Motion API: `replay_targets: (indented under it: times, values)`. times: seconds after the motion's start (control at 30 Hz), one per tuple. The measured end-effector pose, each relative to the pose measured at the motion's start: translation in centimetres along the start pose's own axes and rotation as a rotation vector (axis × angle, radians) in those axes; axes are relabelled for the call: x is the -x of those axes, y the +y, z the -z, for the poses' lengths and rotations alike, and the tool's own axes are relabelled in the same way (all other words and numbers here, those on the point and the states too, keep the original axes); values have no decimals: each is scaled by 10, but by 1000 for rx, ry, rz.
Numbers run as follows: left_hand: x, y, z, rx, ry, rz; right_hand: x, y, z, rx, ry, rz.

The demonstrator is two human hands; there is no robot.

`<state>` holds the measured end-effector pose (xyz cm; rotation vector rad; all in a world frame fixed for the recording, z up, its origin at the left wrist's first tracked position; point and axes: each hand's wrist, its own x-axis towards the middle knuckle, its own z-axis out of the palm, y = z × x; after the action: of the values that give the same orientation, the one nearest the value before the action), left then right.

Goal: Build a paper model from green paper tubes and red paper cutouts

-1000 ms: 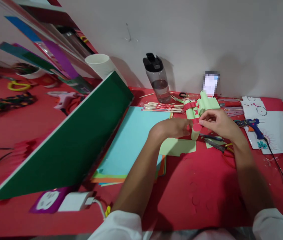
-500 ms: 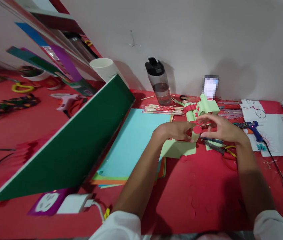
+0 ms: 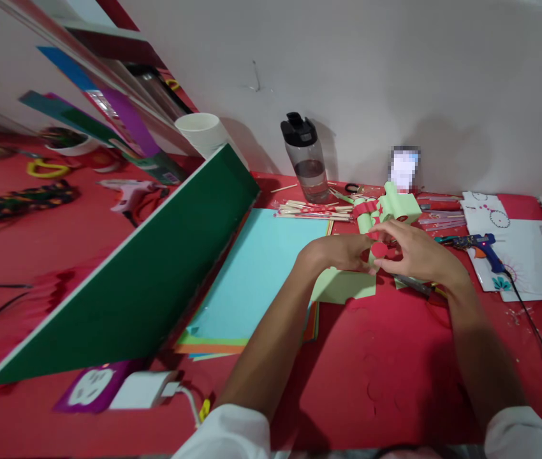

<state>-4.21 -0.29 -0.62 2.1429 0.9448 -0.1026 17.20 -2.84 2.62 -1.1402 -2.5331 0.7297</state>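
Note:
A small light-green paper roll with a red round top (image 3: 378,250) stands between my two hands. My left hand (image 3: 345,250) grips it from the left, the fingers closed around its side. From the right, my right hand (image 3: 413,250) closes on the same roll, its thumb in front and its fingers behind. Just behind them is a light-green paper model (image 3: 398,205) with red bands and stars. A flat light-green sheet (image 3: 345,285) lies beneath my left hand. Pliers (image 3: 417,285) lie partly hidden under my right hand.
Left of my hands, a blue sheet (image 3: 271,261) tops a paper stack, beside a leaning green board (image 3: 146,274). Behind are wooden sticks (image 3: 314,209), a water bottle (image 3: 308,162) and a phone (image 3: 403,169). A corded blue glue gun (image 3: 484,245) lies on the right.
My right hand has moved left and closed in on the paper roll, now covering more of the pliers. My left hand stays on the roll.

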Motion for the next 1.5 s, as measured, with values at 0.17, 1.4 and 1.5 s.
replay_targets:
  times: [0.17, 1.4, 1.5]
  values:
    - [-1, -2, -2, 51, -12, -8, -1, 1, -3, 14, 9, -13]
    - [-4, -1, -4, 37, 6, -51, -3, 1, -6, 25, 26, -70]
    - [-5, -3, -6, 32, 21, -52, -3, 1, -7, 31, 34, -70]
